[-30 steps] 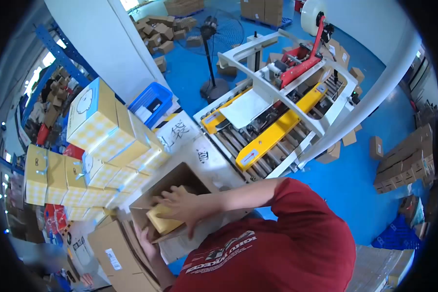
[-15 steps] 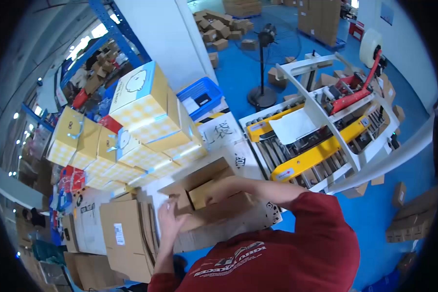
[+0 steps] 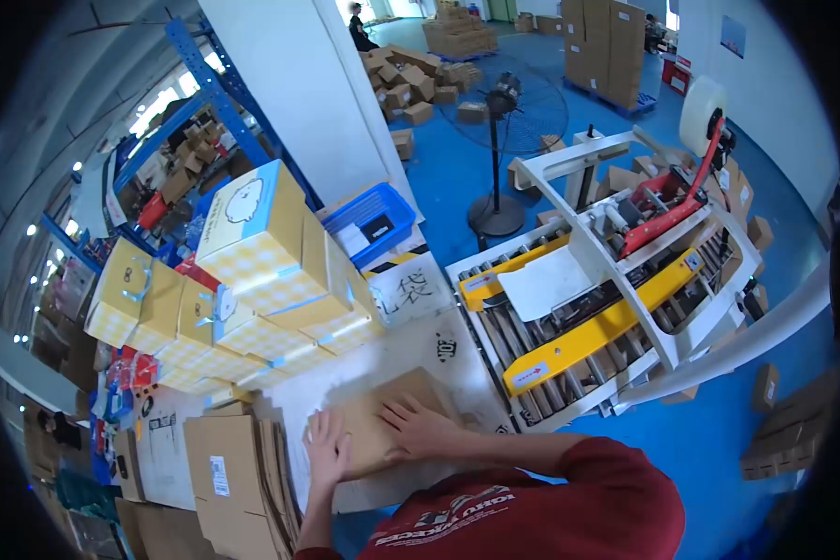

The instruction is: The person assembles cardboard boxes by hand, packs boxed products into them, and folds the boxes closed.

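Observation:
A brown cardboard box [image 3: 369, 422] stands on the white work table [image 3: 420, 345] in front of me, its top flaps folded down. My left hand [image 3: 327, 446] rests on the left part of the box, fingers spread. Flat on the top, toward the right, lies my right hand [image 3: 420, 427], also with fingers apart. Neither hand grips anything. The inside of the box is hidden. To the left of it, flattened cardboard cartons [image 3: 238, 476] stand in a stack.
Yellow checked gift boxes [image 3: 280, 252] are piled at the table's back left. Behind them sits a blue bin [image 3: 373, 224]. A roller conveyor with a tape machine [image 3: 588, 317] adjoins the table on the right. A standing fan [image 3: 499, 154] is beyond.
The box's flaps stood open with its inside showing; now they are down and both hands lie on top. The whole view has shifted slightly.

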`<state>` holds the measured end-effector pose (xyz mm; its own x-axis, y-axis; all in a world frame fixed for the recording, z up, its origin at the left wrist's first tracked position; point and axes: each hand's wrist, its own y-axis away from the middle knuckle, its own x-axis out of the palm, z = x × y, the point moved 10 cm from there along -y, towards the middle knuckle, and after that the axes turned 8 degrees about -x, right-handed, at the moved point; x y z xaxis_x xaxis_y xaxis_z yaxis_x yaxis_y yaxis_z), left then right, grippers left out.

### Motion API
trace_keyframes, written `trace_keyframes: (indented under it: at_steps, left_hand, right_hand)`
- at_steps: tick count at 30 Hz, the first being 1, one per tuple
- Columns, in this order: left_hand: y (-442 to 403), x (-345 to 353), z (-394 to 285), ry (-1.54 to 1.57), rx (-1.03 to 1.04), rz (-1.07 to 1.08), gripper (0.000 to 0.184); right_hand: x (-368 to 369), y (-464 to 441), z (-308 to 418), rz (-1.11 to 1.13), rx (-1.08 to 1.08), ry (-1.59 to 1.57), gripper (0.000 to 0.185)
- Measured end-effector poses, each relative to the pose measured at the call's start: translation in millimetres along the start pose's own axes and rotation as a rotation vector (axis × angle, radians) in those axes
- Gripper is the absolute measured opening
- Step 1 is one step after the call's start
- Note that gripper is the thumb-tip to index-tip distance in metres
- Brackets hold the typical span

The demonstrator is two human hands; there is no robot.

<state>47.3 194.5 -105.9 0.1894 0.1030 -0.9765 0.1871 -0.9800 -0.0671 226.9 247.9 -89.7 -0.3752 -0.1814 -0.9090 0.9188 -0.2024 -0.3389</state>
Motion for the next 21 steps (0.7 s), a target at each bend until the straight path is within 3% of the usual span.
trace_keyframes:
  at_steps: [3,5,8,10,15,16,19,21]
  left_hand:
    - [-3.8,7.0,3.8,0.117,-0.103,-0.016,0.055]
    - [-2.4,12.2,1.0,0.119,-0.196,-0.143,0.054]
    - [-7.5,15.1,-8.0,0.09,-0.23,-0.245,0.054]
    - [-11.9,15.7,-8.3,0.017,-0.179,-0.251,0.053]
    - [-43.7,37.3,-13.5,0.157,0.095,-0.204,0.051]
    - [-55.9,39.0,-16.1,0.17,0.101,-0.191,0.05]
    - [-65.9,37.4,-16.0,0.211,0.081,-0.181,0.049]
    - [-68.1,34.0,-33.9,0.15,0.081,-0.212,0.046]
  right_hand:
    - [8.7,-22.4,-39.2,-0.048,-0.092,0.023,0.067]
    - [-4.1,-32.8,-64.4,-0.123,-0.169,-0.097,0.059]
    - [-6.5,-33.0,-80.1,-0.15,-0.093,0.028,0.057]
    - [-3.1,-35.0,-88.9,-0.192,0.009,0.083,0.056]
    - [-20.1,-7.0,-119.2,-0.131,-0.133,0.194,0.046]
    - [-36.3,-3.2,-142.8,0.123,0.158,0.131,0.041]
    - [-116.8,61.5,-249.2,-0.183,0.815,-0.104,0.03]
    - [-301.2,204.2,-194.7,-1.069,1.033,-0.241,0.027]
